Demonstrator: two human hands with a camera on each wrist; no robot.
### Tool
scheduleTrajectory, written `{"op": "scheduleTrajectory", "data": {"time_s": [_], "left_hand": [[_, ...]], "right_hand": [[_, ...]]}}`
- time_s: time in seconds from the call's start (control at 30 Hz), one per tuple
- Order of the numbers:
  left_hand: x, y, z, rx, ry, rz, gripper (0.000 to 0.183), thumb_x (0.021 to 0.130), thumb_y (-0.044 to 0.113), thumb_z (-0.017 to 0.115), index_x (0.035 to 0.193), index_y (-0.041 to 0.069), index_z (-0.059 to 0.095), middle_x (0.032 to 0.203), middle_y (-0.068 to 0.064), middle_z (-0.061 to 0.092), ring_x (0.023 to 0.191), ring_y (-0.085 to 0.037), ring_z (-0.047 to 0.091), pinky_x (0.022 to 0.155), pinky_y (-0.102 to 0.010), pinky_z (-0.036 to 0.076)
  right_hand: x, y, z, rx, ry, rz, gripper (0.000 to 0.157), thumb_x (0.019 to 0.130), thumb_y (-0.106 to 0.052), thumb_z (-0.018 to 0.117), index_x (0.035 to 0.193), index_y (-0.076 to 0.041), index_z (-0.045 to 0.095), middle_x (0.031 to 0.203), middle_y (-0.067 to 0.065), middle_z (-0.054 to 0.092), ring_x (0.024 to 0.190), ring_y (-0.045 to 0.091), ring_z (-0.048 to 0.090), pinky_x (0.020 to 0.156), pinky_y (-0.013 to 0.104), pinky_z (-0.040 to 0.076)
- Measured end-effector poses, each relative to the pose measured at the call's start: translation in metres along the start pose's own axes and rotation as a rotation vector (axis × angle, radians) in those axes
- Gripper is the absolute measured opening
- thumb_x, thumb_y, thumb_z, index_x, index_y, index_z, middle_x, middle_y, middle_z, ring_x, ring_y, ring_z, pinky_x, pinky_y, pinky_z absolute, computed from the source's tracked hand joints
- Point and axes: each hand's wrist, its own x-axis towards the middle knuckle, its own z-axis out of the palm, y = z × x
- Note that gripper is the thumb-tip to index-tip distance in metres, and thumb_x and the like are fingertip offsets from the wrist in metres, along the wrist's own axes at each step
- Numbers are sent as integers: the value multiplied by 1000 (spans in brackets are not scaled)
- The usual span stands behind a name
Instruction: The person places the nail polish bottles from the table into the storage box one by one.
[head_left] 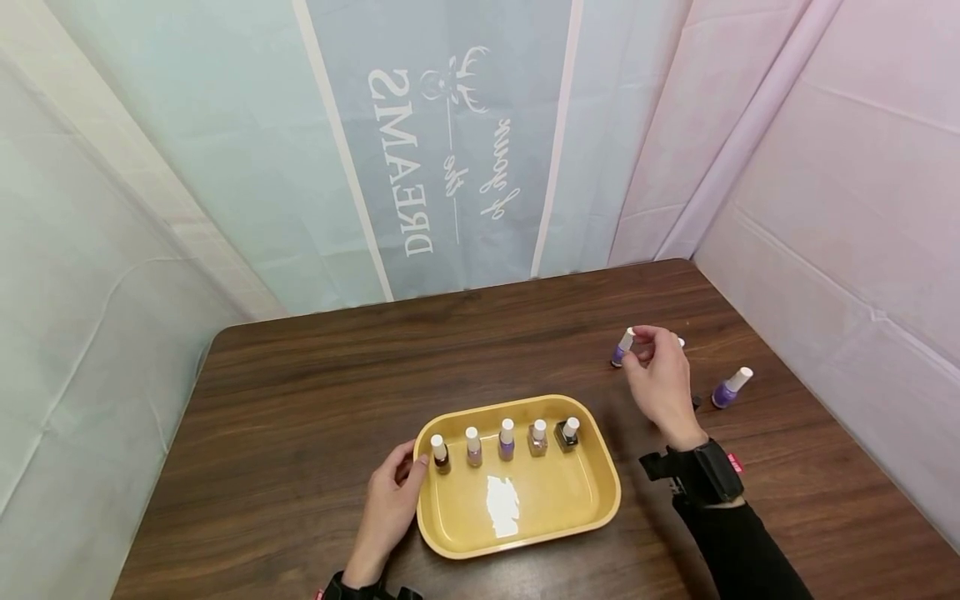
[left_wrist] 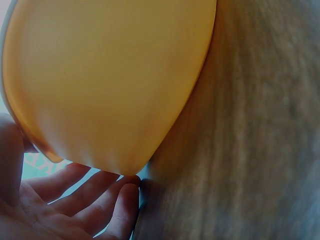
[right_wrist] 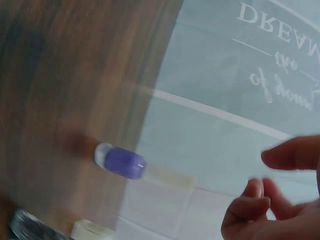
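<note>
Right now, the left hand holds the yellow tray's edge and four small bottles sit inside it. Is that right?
Not quite: the head view shows five small bottles inside the yellow tray, not four. The left hand does hold its edge.

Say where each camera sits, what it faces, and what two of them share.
Head: worn there, facing forward and down at the wooden table, yellow tray and lettered curtain; left grip and right grip show.
Left wrist: worn there, facing the tray close up; left fingers show.
Right wrist: worn there, facing the table, curtain and a purple nail-polish bottle; right fingers show.
Head and right wrist share the curtain.
</note>
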Motion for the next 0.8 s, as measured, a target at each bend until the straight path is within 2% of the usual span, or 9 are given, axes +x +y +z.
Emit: {"op": "scheduleTrajectory", "data": {"time_s": [0.13,0.4,0.63,0.8], "left_hand": [[-1,1,-1,-2,-3,12,35,98,20,56,128,2,58,110,-19,69,95,-20,68,73,-21,55],[0,-1,1,14,2,1,33,98,19,56,126,3,59,109,-19,69,96,-20,68,73,-20,55],[0,-2,0,14,6,18,33,97,18,56,125,1,60,108,-20,69,94,-19,69,72,-20,55],[1,-2,1,15,3,-2,33,98,19,56,126,2,59,109,-19,69,94,-18,68,72,-19,55]], "right_hand": [[3,5,6,42,-6,146,39,87,2,54,126,7,49,115,22,54,86,19,44,73,25,31],[9,16,20,113,-30,339,44,90,-3,49,132,8,43,129,22,51,86,17,45,72,23,33],[15,24,28,173,-41,433,46,91,-3,47,135,11,39,134,25,48,90,19,46,72,21,34],[19,29,32,187,-74,467,45,94,-4,47,135,11,38,134,26,47,89,19,46,70,21,36]]}}
